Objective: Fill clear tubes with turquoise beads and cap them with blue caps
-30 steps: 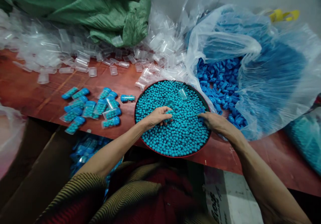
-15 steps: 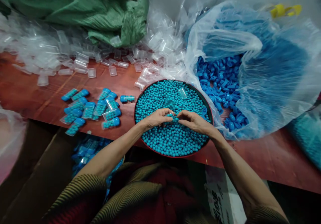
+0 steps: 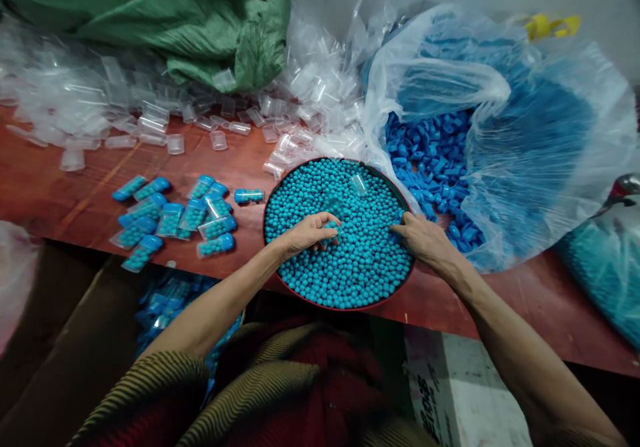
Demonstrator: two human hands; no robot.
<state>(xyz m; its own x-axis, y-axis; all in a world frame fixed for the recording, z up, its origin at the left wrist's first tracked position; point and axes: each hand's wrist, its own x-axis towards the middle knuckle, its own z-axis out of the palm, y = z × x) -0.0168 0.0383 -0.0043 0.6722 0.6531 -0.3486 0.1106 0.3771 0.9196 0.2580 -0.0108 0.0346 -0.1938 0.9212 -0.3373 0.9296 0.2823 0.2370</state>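
A round red-rimmed basin (image 3: 345,309) full of small turquoise balls (image 3: 345,280) stands at the table's front edge. Over its middle, my left hand (image 3: 311,232) is closed round a small clear container (image 3: 331,228) with turquoise balls in it. At the basin's right side, my right hand (image 3: 423,235) pinches a blue cap (image 3: 397,221), partly covered by the fingers. Another clear container (image 3: 359,184) lies on the balls near the back rim. Left of the basin, several filled containers with blue caps (image 3: 171,219) lie on the table.
Loose clear containers (image 3: 150,123) are heaped along the back, below a green sack (image 3: 240,33). An open plastic bag (image 3: 540,133) on the right spills blue caps (image 3: 435,160). Another bag of turquoise balls (image 3: 600,280) is at the far right. The table (image 3: 90,197) is reddish.
My right hand has moved from beside the left hand to the basin's right edge and closed on a blue cap. The left hand stays over the balls with its container. The view has shifted slightly.
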